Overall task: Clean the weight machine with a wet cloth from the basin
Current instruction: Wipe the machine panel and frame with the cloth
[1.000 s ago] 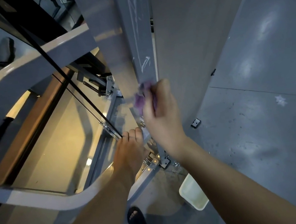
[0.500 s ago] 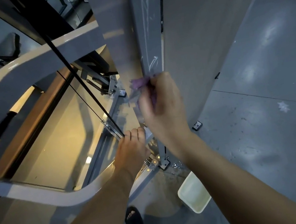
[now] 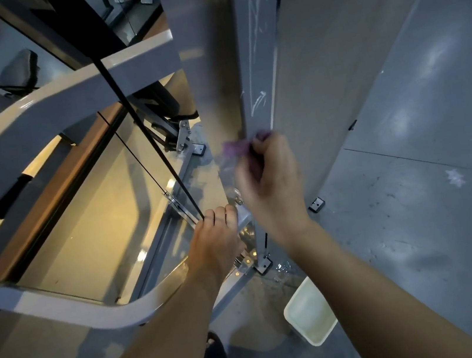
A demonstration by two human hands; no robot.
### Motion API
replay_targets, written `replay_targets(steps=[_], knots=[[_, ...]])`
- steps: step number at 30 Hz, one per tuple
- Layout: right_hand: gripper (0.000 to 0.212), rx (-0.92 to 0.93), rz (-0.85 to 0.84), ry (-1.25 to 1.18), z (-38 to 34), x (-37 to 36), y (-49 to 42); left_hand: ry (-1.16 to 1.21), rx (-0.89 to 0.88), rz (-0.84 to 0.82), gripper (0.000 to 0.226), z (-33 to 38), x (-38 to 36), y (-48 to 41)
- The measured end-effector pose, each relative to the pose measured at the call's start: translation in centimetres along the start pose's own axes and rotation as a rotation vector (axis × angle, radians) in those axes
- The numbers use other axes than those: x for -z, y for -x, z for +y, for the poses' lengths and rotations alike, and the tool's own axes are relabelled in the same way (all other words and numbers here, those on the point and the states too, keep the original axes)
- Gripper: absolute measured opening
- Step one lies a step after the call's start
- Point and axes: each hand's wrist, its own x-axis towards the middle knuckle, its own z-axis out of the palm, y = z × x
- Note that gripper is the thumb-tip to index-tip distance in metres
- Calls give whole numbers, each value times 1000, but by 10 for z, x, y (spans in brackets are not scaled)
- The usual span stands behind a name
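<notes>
Weight machine post (image 3: 255, 52), vertical, is contacted by the cloth (image 3: 234, 148) gripped in the right hand (image 3: 272, 182); lower down, closure of the left hand (image 3: 215, 241) cannot be told.

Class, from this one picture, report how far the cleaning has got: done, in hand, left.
Done: the purple cloth is out of the basin, and streaks mark the grey upright above it. In hand: the right hand presses the cloth on that upright while the left hand rests on the lower frame. Left: probably the white frame tubes, which show no streaks.
</notes>
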Motion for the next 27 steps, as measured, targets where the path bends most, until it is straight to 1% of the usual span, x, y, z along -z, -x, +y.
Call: replay_targets(steps=[2, 4, 6, 7, 8, 9, 11, 14, 16, 17, 19, 21, 24, 27], knots=[[30, -103, -100, 46, 31, -3, 22, 17, 17, -11, 66, 0, -2, -1], [21, -202, -214, 101, 54, -5, 41, 20, 21, -34, 74, 0, -5, -2], [12, -266, -252, 124, 57, -5, 48, 13, 29, -44, 75, 0, -4, -1], [15, -265, -236, 111, 51, -4, 44, 9, 29, -34, 74, 1, -4, -1], [21, -248, -199, 85, 42, -3, 37, -1, 20, -19, 71, 1, -3, -1], [22, -212, -149, 54, 32, -2, 28, -14, 6, 1, 68, 0, -3, 0], [8, -107, -74, -26, 18, -2, 10, -35, -15, 30, 61, -1, -4, 1], [4, -68, -70, -119, 18, -5, 3, -32, -12, 38, 65, -1, -4, 1], [15, -75, -67, -54, 33, -6, 15, -6, -5, 12, 72, 1, -3, 0], [13, -91, -83, 5, 45, -8, 25, 5, 4, 3, 74, 2, -4, -2], [10, -164, -144, 86, 71, -14, 46, 21, 30, -24, 77, 1, -7, -3], [8, -305, -180, 87, 94, -20, 66, -8, 35, -9, 80, 0, -10, -4], [10, -598, -115, 7, 114, -27, 82, -15, 24, -14, 78, -1, -13, -5], [14, -699, -36, -73, 112, -31, 80, -20, 41, -10, 76, 0, -13, -6]])
